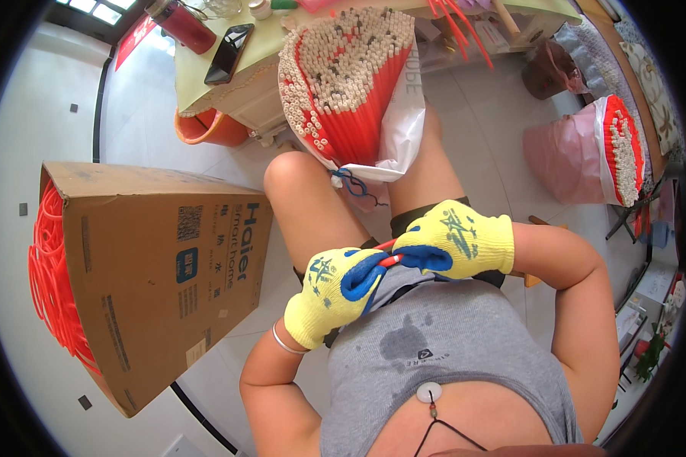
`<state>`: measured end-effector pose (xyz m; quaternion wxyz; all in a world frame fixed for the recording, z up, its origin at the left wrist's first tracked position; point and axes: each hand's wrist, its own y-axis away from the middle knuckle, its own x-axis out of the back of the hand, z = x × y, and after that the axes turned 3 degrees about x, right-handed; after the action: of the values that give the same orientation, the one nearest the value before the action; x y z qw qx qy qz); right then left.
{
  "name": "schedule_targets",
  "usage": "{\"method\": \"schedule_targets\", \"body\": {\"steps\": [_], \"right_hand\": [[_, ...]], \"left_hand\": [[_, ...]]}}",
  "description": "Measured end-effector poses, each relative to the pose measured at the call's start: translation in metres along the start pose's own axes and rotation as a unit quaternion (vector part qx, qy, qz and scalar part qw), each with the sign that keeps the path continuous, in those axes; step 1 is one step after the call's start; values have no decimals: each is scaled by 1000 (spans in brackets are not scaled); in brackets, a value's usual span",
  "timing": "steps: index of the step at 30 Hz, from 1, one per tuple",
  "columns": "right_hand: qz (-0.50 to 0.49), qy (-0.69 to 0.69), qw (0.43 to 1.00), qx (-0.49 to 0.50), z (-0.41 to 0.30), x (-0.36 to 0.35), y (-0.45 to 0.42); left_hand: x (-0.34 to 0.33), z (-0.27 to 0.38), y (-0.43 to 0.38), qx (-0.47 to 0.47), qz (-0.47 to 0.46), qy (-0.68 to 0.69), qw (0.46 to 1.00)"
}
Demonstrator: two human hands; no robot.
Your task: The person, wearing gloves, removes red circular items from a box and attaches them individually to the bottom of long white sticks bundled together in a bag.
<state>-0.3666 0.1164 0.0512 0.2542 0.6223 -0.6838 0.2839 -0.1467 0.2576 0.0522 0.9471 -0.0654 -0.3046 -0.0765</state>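
Note:
My left hand (pixel 340 288), in a yellow knit glove with blue coated fingers, grips a red plastic tube (pixel 387 260) above my lap. In a matching glove, my right hand (pixel 454 243) pinches the same tube close beside it. A short whitish piece shows on the tube between the two hands. Beyond them, a large bundle of red tubes with off-white tips (pixel 349 85) stands in a white plastic bag (pixel 406 123) between my knees and the table. Blue cord hangs at the bag's lower edge.
At left stands a cardboard box (pixel 166 274) full of coiled red tubing (pixel 54 274). A table (pixel 251 57) holds a phone (pixel 228 54) and a red tumbler (pixel 186 28); an orange bucket (pixel 211 128) is beneath. Another tube bundle (pixel 623 151) and a brown bin (pixel 543 71) are at right.

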Motion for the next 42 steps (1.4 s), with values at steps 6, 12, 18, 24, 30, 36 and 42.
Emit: {"method": "schedule_targets", "body": {"steps": [6, 12, 18, 24, 30, 36, 42], "right_hand": [[-36, -22, 999, -15, 2, -9, -1], [-64, -26, 997, -19, 7, -11, -7], [195, -438, 876, -51, 63, 2, -26], [322, 152, 916, -186, 102, -39, -98], [361, 126, 908, -172, 115, -51, -136], [545, -120, 826, 76, 61, 38, -92], [390, -613, 615, 306, -8, 187, 40]], "left_hand": [[-13, -4, 0, -42, -4, -49, 998], [-9, -4, 9, -11, 3, -51, 999], [90, 49, 53, 41, 250, -240, 937], [286, 83, 130, 114, 473, -696, 529], [319, 72, 133, 177, 491, -627, 578], [123, 34, 41, 148, 443, -91, 879], [-20, -36, -5, 178, 92, 444, 873]]}}
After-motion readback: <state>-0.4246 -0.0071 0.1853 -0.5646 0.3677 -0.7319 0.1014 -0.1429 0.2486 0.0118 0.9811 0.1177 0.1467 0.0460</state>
